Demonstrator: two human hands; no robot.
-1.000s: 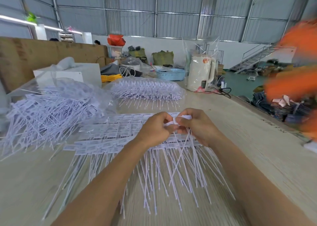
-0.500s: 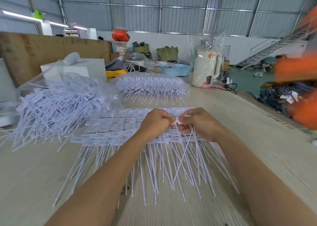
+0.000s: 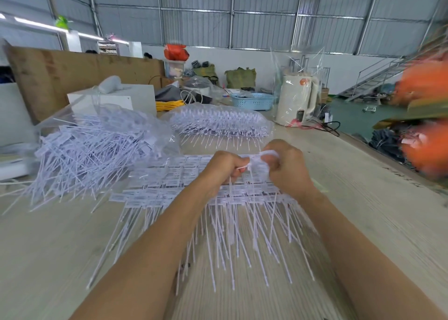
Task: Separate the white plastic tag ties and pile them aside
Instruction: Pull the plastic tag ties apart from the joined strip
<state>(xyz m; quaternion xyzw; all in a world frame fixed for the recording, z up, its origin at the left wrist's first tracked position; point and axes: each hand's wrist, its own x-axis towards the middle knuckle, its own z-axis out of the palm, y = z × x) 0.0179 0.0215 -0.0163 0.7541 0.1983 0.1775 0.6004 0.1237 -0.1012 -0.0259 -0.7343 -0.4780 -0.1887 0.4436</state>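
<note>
Joined strips of white plastic tag ties [image 3: 169,188] lie fanned on the wooden table [image 3: 48,259], their thin tails pointing toward me. Above their far edge, my left hand [image 3: 224,169] and my right hand [image 3: 286,166] are held close together, fingers curled. Between them they pinch a short strip of tag ties [image 3: 257,159], its tails hanging down in front of the fan. A loose pile of separated ties [image 3: 89,149] spills from a clear bag at the left.
A bagged bundle of ties [image 3: 220,123] lies behind the hands. A white box [image 3: 114,98], a blue basket [image 3: 253,101] and a wrapped white kettle [image 3: 295,98] stand farther back. The table's right edge [image 3: 388,164] runs diagonally, with blurred orange objects [image 3: 426,115] beyond.
Both hands stay together over the fan and have lifted slightly. The right hand has twisted upward, raising the white tag end between them. The camera has shifted a little.
</note>
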